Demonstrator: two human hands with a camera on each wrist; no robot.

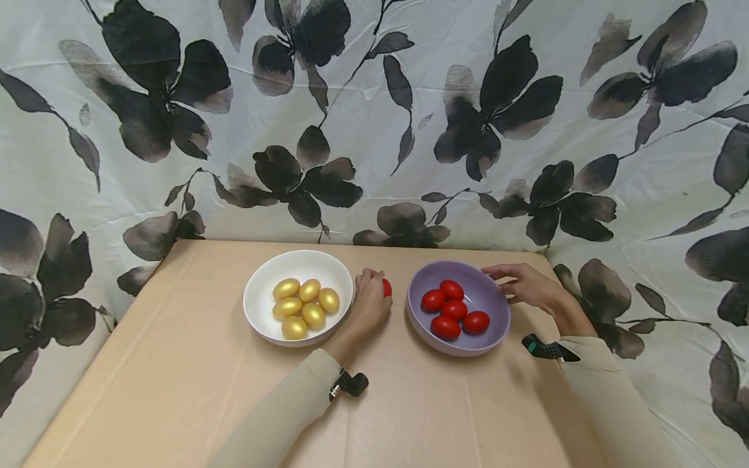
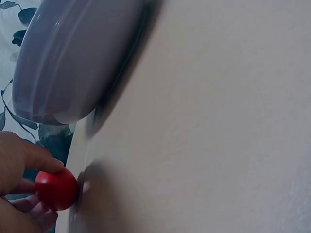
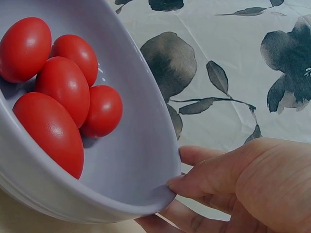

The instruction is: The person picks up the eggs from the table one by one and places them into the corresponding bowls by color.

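Observation:
Between the two bowls, my left hand (image 1: 370, 304) pinches a red egg (image 2: 56, 189) between thumb and fingers, low over the table. Most of that egg is hidden behind the hand in the head view. My right hand (image 1: 531, 286) grips the far right rim of a purple bowl (image 1: 418, 305), thumb at the rim and fingers along the outside. Several red eggs (image 3: 62, 90) lie together inside this bowl. Left of my left hand stands a white bowl (image 1: 257, 279) with several gold eggs (image 1: 313, 316) in it.
A beige covering lies over the table (image 1: 421, 416). Behind and at the sides hangs a white cloth (image 1: 386, 143) with dark flowers, meeting the table's back edge just beyond the bowls.

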